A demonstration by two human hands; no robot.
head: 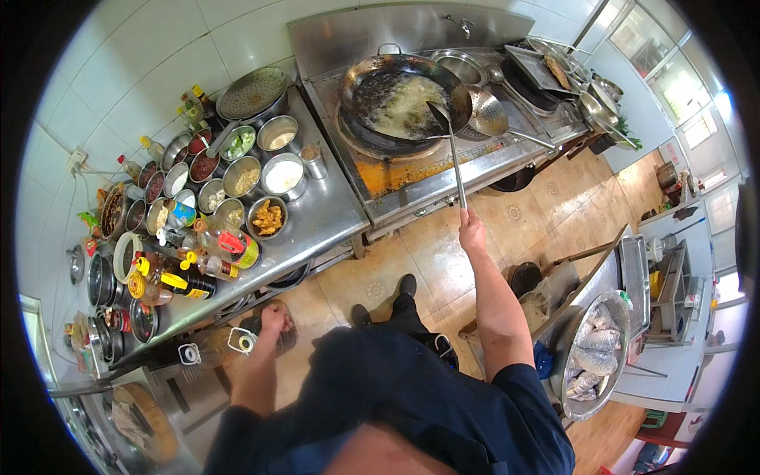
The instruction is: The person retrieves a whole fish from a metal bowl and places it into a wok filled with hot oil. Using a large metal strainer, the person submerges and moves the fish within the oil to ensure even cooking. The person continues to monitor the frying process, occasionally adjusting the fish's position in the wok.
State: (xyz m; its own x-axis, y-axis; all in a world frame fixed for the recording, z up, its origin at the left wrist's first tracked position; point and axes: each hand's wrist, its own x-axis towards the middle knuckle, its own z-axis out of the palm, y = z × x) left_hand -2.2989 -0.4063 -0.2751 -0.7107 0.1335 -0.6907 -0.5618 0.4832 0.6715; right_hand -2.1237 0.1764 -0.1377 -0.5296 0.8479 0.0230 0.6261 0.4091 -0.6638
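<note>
My right hand (472, 230) grips the long metal handle of a wok spatula (456, 157). Its dark blade rests at the right side of a large wok (356, 89) on the stove. Inside the wok, pale foamy oil (409, 104) bubbles over the middle and right; whether food lies under the foam cannot be made out. Low on the left, my left hand (276, 319) hangs beside the counter with its fingers curled in and nothing visible in them. Below it are a dark mesh basket (289, 339) and a plastic jug with a white handle (242, 340).
A perforated strainer (488, 111) lies right of the wok, its handle reaching over the stove edge. Seasoning bowls, fried pieces (268, 218) and sauce bottles (228, 242) crowd the left counter (323, 208). Behind my right arm stands a metal basin (620, 356) of fish (595, 360).
</note>
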